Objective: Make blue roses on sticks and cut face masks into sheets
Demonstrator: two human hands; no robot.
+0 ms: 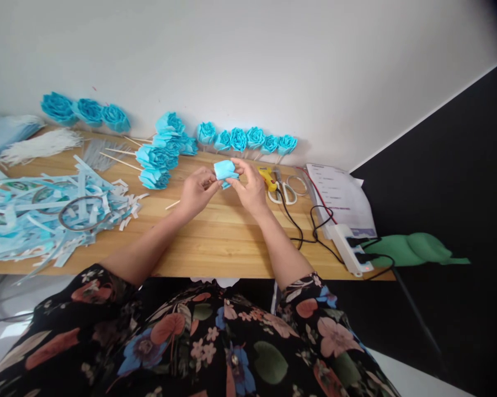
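Between my two hands, over the middle of the wooden table [215, 242], is a small light-blue paper piece [224, 170], partly rolled. My left hand [198, 190] pinches its left side with thumb and fingers. On the right side, my right hand [250, 184] grips it, fingers over the top edge and thumb at the lower edge. A thin stick [172, 204] shows just left of my left hand; whether it joins the paper piece is hidden. Behind my hands a row of blue paper flowers [238, 139] leans on the wall.
Blue paper strips [45, 215] heap at the left. A flower pile [159, 151] and white thread-like bundle [43, 146] are behind. To the right are a yellow glue gun [268, 178], scissors [288, 193], cables, papers [341, 193] and a power strip [349, 251].
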